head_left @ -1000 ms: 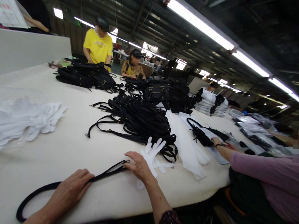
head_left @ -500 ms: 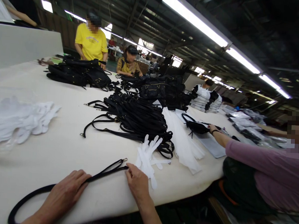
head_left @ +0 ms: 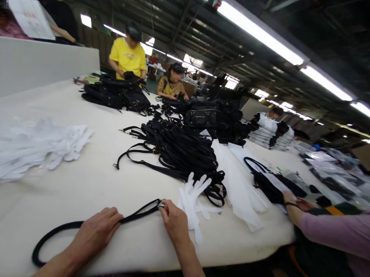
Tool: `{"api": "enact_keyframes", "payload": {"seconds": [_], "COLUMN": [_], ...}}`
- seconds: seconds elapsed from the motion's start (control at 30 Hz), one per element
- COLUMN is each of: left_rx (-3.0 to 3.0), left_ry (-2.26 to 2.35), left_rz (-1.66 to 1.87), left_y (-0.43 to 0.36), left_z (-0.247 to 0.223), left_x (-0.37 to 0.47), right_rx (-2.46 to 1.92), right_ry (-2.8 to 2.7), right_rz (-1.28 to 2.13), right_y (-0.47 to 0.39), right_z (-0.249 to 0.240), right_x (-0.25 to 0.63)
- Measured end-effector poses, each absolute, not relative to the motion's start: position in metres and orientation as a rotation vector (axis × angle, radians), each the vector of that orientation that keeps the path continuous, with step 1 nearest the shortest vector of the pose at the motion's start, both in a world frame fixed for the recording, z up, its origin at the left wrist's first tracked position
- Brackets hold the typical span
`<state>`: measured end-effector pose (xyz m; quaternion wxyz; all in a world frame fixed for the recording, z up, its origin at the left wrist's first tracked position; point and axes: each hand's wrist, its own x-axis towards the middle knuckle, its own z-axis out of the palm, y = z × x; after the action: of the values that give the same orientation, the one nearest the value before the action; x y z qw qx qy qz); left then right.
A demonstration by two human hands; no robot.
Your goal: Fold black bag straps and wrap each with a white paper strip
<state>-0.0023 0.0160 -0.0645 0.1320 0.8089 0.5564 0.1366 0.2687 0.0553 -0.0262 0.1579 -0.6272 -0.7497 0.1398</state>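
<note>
A black strap (head_left: 56, 230) lies along the near edge of the pale table, looping out to the left. My left hand (head_left: 99, 228) is closed around its middle, palm down. At the strap's right end, beside a small metal clasp, my right hand (head_left: 173, 219) pinches with thumb and fingers. Between my hands the strap runs doubled in a narrow loop. White toothed strips (head_left: 192, 200) lie just right of my right hand. Beyond them spreads a heap of black straps (head_left: 181, 150) with metal hooks.
White sheets (head_left: 236, 185) lie right of the heap. A person's hands at the right touch a black bag (head_left: 270, 187). Black bags (head_left: 119, 95) are piled farther back, near two people. White pieces (head_left: 46, 144) cover the table's left side; a grey partition (head_left: 44, 67) stands behind.
My right hand has moved onto the clasp end of the strap. The person at the right now has both hands by the black bag. The view has turned slightly left.
</note>
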Motion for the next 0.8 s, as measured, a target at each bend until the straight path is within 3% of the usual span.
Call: {"api": "enact_keyframes", "payload": {"seconds": [0.17,0.33,0.5,0.8], "left_rx": [2.408,2.454,2.448,2.466], "left_ry": [1.586,1.517,1.453,1.461], "left_rz": [0.369,0.357,0.377,0.572], "left_y": [0.015,0.012,0.005,-0.034], "left_z": [-0.055,-0.057,-0.051,-0.069], "left_x": [0.007,0.023,0.022,-0.065], "right_rx": [-1.862,-2.015,-1.855,-1.727], "right_ry": [-2.178,-2.245,-2.432,-2.451], "right_rz": [0.621,0.345,0.225,0.176], "right_y": [0.042,0.062,0.066,0.059], "right_z": [-0.022,-0.021,-0.035,-0.05], "right_x": [0.236,0.195,0.169,0.173]}}
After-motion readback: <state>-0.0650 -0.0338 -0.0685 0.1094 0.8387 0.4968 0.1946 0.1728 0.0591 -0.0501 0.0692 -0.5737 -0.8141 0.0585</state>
